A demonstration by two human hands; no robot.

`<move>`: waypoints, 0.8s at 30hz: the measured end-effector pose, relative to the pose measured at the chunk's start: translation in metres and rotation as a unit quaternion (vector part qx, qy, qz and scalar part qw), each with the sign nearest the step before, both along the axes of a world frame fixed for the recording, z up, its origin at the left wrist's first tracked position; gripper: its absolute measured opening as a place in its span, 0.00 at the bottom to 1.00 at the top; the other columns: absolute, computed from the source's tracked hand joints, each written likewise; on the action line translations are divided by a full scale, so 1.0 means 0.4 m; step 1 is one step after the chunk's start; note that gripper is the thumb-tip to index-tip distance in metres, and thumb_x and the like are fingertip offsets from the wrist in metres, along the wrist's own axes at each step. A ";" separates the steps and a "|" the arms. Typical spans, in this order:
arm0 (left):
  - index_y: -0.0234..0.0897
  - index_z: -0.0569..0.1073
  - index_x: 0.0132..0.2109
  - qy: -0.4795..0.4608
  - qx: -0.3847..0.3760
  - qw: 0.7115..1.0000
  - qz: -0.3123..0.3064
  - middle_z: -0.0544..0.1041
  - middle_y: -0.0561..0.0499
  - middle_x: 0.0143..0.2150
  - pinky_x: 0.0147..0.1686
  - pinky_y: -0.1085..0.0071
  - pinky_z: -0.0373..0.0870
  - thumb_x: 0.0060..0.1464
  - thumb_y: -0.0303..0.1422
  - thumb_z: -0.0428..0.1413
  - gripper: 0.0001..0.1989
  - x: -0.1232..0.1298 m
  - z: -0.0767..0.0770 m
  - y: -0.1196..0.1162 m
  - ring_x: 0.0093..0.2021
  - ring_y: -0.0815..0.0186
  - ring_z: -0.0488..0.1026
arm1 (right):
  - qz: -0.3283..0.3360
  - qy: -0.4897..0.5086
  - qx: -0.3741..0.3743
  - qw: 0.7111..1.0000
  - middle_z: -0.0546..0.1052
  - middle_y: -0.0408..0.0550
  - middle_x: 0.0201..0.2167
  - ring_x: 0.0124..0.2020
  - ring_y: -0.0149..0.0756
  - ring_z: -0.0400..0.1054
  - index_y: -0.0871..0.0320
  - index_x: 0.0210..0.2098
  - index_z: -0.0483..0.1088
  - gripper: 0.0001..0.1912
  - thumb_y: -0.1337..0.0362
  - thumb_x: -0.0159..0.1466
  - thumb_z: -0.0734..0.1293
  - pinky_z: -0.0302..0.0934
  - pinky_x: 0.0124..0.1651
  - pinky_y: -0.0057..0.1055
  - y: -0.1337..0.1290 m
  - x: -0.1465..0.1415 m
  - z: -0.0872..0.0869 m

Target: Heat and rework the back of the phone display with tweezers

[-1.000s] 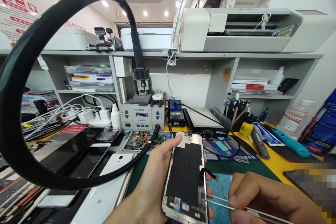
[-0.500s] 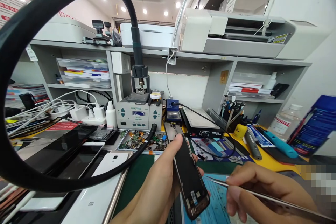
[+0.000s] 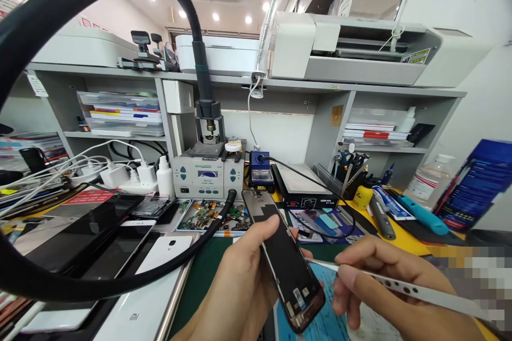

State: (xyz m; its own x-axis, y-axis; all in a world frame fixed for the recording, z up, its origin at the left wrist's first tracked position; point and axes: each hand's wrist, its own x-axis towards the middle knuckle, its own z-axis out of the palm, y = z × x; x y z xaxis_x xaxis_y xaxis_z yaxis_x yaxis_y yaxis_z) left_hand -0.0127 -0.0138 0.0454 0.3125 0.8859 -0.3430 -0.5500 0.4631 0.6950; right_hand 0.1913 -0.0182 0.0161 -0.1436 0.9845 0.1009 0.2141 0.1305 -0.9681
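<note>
My left hand (image 3: 244, 272) is closed around a phone screen assembly (image 3: 286, 264), thumb on its dark back and fingertips showing past the right edge. The screen is tilted, its lower end toward me, with small labels and metal contacts there. In my right hand (image 3: 384, 282) a pair of metal tweezers (image 3: 424, 294) is pinched between thumb and fingers. Its tip points left, close to the screen's right edge; whether it touches cannot be made out. Under both hands lies a blue work mat (image 3: 320, 298), stained with dark marks.
A thick black hose (image 3: 128, 290) loops across the left side from the grey hot-air station (image 3: 208, 178). White-backed phone (image 3: 144, 287) lies at left. A tray of circuit boards (image 3: 196, 216) stands behind the screen. Blue screwdriver (image 3: 424, 216) and plastic bottle (image 3: 430, 181) are at right.
The tweezers have turned in my right hand, showing a broad, holed side, and the tip is nearer the screen edge. My right hand has moved slightly left. The camera view has shifted a little.
</note>
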 end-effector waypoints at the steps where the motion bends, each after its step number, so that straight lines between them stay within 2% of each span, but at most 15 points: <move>1: 0.30 0.77 0.43 -0.023 0.008 1.000 -0.003 0.80 0.40 0.36 0.44 0.62 0.74 0.69 0.43 0.47 0.22 0.000 -0.002 0.002 0.36 0.57 0.76 | 0.008 0.016 -0.002 1.000 0.83 0.47 0.23 0.23 0.38 0.77 0.54 0.33 0.77 0.17 0.47 0.65 0.73 0.73 0.27 0.29 0.006 0.005 -0.004; 5: 0.27 0.77 0.43 -0.030 0.005 0.999 0.030 0.81 0.37 0.37 0.41 0.59 0.76 0.66 0.34 0.46 0.18 0.003 -0.010 0.009 0.35 0.55 0.78 | -0.001 0.070 -0.003 0.998 0.85 0.49 0.27 0.25 0.40 0.79 0.54 0.41 0.76 0.16 0.49 0.65 0.75 0.75 0.29 0.30 0.022 0.015 -0.013; 8: 0.28 0.78 0.43 -0.019 0.003 0.998 0.067 0.82 0.39 0.35 0.35 0.61 0.76 0.65 0.34 0.46 0.18 0.005 -0.007 0.009 0.32 0.56 0.78 | -0.020 0.066 0.001 0.998 0.86 0.51 0.29 0.29 0.42 0.81 0.55 0.42 0.78 0.19 0.47 0.63 0.76 0.77 0.32 0.31 0.024 0.014 -0.009; 11: 0.28 0.78 0.47 -0.045 0.013 0.996 0.076 0.82 0.41 0.34 0.32 0.63 0.75 0.66 0.34 0.44 0.19 0.007 0.007 0.006 0.31 0.57 0.79 | -0.033 0.060 -0.002 0.998 0.85 0.51 0.27 0.29 0.44 0.82 0.56 0.40 0.80 0.20 0.45 0.62 0.76 0.78 0.33 0.33 0.021 0.009 -0.003; 17: 0.27 0.76 0.53 -0.062 -0.040 0.993 0.097 0.84 0.41 0.38 0.37 0.59 0.78 0.65 0.31 0.49 0.17 0.012 0.023 0.003 0.35 0.54 0.81 | -0.052 0.008 0.022 0.998 0.85 0.50 0.29 0.35 0.47 0.82 0.53 0.37 0.83 0.20 0.43 0.60 0.76 0.78 0.37 0.31 0.015 0.011 -0.002; 20: 0.29 0.78 0.49 -0.087 0.009 0.994 0.067 0.85 0.40 0.42 0.40 0.62 0.78 0.61 0.27 0.53 0.13 0.008 0.002 0.002 0.38 0.55 0.82 | -0.071 -0.006 0.062 0.996 0.86 0.50 0.32 0.36 0.47 0.82 0.52 0.36 0.84 0.19 0.43 0.59 0.77 0.78 0.36 0.29 0.017 0.019 -0.001; 24: 0.31 0.80 0.47 -0.107 0.093 0.990 -0.021 0.84 0.42 0.42 0.30 0.66 0.75 0.55 0.27 0.61 0.12 -0.007 -0.035 0.001 0.35 0.56 0.82 | -0.074 0.029 0.059 0.995 0.87 0.50 0.35 0.33 0.46 0.82 0.51 0.37 0.84 0.18 0.44 0.59 0.77 0.77 0.32 0.30 0.020 0.032 -0.003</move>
State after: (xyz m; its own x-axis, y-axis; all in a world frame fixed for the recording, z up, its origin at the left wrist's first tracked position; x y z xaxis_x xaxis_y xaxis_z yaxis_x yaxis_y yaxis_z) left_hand -0.0157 -0.0135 0.0313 0.3992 0.9118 -0.0961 -0.6770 0.3638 0.6398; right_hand 0.2040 -0.0103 0.0150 0.0122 0.9751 0.2215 0.1848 0.2155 -0.9589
